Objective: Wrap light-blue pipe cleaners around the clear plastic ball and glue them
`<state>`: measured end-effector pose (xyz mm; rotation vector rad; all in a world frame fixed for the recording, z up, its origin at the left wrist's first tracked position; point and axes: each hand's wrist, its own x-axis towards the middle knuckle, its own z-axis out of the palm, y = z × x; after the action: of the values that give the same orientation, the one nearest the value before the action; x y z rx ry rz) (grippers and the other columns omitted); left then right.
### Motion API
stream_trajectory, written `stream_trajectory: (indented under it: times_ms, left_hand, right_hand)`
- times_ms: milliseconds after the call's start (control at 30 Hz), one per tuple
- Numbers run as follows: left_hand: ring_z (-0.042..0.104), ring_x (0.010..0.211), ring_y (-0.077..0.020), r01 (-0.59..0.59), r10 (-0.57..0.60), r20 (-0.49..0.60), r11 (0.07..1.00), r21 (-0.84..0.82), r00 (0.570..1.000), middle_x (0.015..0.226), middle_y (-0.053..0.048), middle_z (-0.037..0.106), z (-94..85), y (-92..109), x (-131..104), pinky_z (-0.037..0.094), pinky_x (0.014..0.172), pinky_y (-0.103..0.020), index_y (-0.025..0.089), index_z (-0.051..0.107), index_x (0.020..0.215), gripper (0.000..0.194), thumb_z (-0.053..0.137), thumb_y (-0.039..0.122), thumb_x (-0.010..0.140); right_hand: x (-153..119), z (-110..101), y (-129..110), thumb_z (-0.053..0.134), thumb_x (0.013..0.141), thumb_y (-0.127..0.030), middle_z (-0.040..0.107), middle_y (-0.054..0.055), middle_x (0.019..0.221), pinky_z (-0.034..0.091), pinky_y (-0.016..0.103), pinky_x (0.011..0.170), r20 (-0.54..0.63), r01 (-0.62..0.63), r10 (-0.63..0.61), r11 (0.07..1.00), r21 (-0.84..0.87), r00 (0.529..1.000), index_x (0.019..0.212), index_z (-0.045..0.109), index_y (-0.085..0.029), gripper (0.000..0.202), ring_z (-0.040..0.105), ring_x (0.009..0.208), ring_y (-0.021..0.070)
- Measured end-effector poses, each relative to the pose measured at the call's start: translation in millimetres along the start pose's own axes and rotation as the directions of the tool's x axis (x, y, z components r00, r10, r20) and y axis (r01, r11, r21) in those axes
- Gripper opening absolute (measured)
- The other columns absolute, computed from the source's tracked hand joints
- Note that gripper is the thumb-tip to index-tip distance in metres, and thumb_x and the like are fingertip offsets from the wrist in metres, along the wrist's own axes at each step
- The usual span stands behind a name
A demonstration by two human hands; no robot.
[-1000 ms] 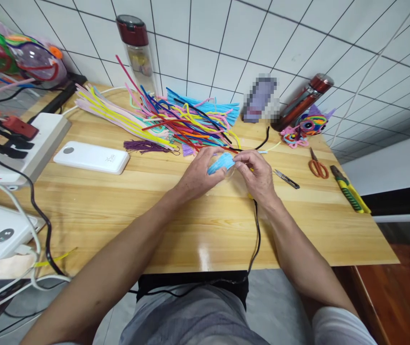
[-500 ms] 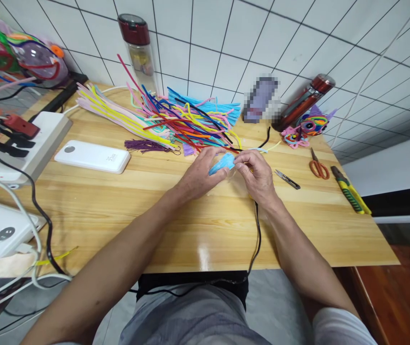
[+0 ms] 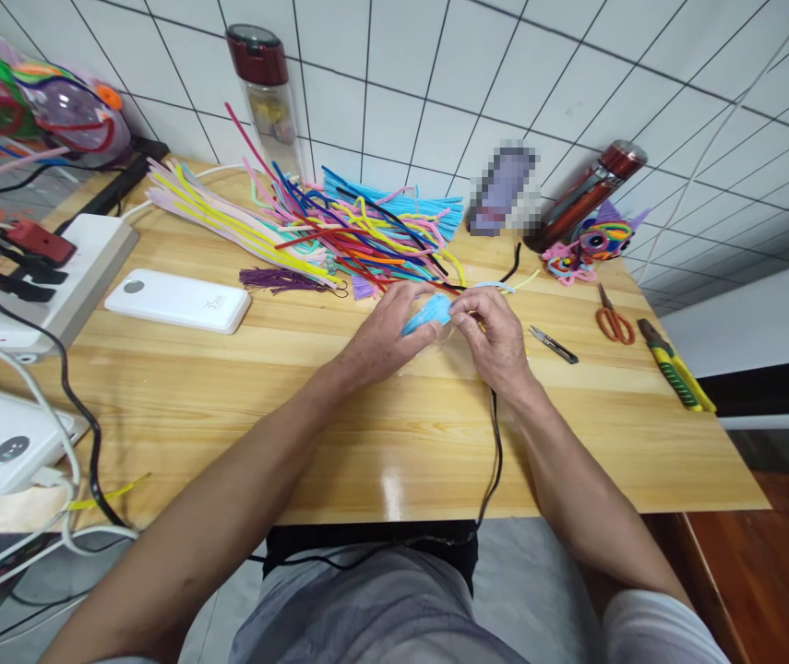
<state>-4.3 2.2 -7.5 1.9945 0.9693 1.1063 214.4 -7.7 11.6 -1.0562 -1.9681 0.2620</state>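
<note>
Blue piece [image 3: 427,316] sits gripped in the left hand [image 3: 390,334] over the surface [image 3: 366,433], right hand [image 3: 492,337] pinching its end; shaping looks partly done, finishing apparently left, loose colourful stems [image 3: 373,235] lying behind.

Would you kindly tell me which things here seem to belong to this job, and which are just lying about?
Likely the job's: blue piece between left hand and right hand; fuzzy stems; scissors; pliers.
Likely lying about: power strip; red flask; lidded bottle.
</note>
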Motion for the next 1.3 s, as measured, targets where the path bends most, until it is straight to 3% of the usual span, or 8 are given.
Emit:
stream_trajectory:
  times_ms: [267, 467, 700, 1067, 1167, 1300]
  left_hand:
    - [0.057, 0.144, -0.0311, 0.042, -0.041, 0.038, 0.999, -0.035, 0.998, 0.149, -0.015, 0.064, -5.9, 5.0, 0.6, 0.047, 0.125, -0.052, 0.019, 0.057, 0.144, 0.048, 0.05, 0.044, 0.103]
    - [0.058, 0.142, -0.0313, 0.03, -0.03, 0.004, 0.999, -0.012, 1.0, 0.146, -0.015, 0.065, -0.4, 1.3, 2.5, 0.047, 0.125, -0.049, 0.019, 0.058, 0.141, 0.055, 0.065, 0.044, 0.093]
    - [0.059, 0.143, -0.0308, 0.038, -0.037, 0.028, 0.998, -0.052, 0.999, 0.148, -0.014, 0.066, -4.2, 4.2, 1.3, 0.048, 0.124, -0.05, 0.021, 0.058, 0.142, 0.05, 0.059, 0.048, 0.1]
    - [0.064, 0.136, -0.0307, 0.083, -0.087, -0.077, 0.995, -0.057, 0.993, 0.141, -0.014, 0.07, 6.1, 3.1, 3.2, 0.053, 0.119, -0.05, 0.02, 0.061, 0.135, 0.048, 0.069, 0.042, 0.093]
    - [0.064, 0.136, -0.0311, 0.086, -0.091, -0.082, 0.994, -0.067, 0.992, 0.142, -0.015, 0.069, 5.2, 3.3, 2.5, 0.051, 0.121, -0.051, 0.02, 0.061, 0.134, 0.048, 0.068, 0.041, 0.092]
    - [0.064, 0.135, -0.0306, 0.092, -0.097, -0.077, 0.993, -0.074, 0.992, 0.141, -0.014, 0.069, 5.1, 3.7, 1.6, 0.053, 0.118, -0.05, 0.021, 0.061, 0.133, 0.046, 0.069, 0.041, 0.093]
  right_hand:
    - [0.6, 1.1, -4.5, 0.061, 0.111, -0.05, 0.073, 0.008, 0.102, 0.057, 0.041, 0.081, -0.009, -0.043, 0.043, 0.999, 0.004, 0.999, 0.096, 0.071, -0.027, 0.029, 0.067, 0.098, 0.0253]
    - [0.1, 1.4, -3.3, 0.063, 0.11, -0.046, 0.072, 0.007, 0.102, 0.057, 0.041, 0.081, -0.015, -0.025, 0.026, 0.999, 0.047, 1.0, 0.097, 0.071, -0.027, 0.025, 0.067, 0.098, 0.0253]
    - [-0.7, 0.6, -3.5, 0.063, 0.11, -0.045, 0.074, 0.007, 0.103, 0.059, 0.042, 0.081, -0.01, -0.03, 0.03, 0.999, 0.011, 1.0, 0.097, 0.072, -0.028, 0.023, 0.068, 0.098, 0.0259]
    - [-3.6, -0.3, -5.2, 0.065, 0.108, -0.04, 0.077, 0.005, 0.107, 0.06, 0.036, 0.079, -0.079, -0.085, 0.087, 0.996, 0.023, 0.993, 0.108, 0.073, -0.026, 0.016, 0.072, 0.096, 0.0219]
    - [-5.0, -1.4, -7.8, 0.066, 0.108, -0.038, 0.077, 0.007, 0.109, 0.059, 0.036, 0.076, -0.14, -0.057, 0.055, 0.998, -0.013, 0.989, 0.107, 0.075, -0.026, 0.015, 0.071, 0.097, 0.0223]
    - [-6.3, 0.3, -12.4, 0.065, 0.108, -0.036, 0.077, 0.007, 0.107, 0.059, 0.037, 0.073, -0.125, -0.017, 0.009, 0.998, -0.065, 0.992, 0.105, 0.077, -0.028, 0.014, 0.071, 0.094, 0.0228]
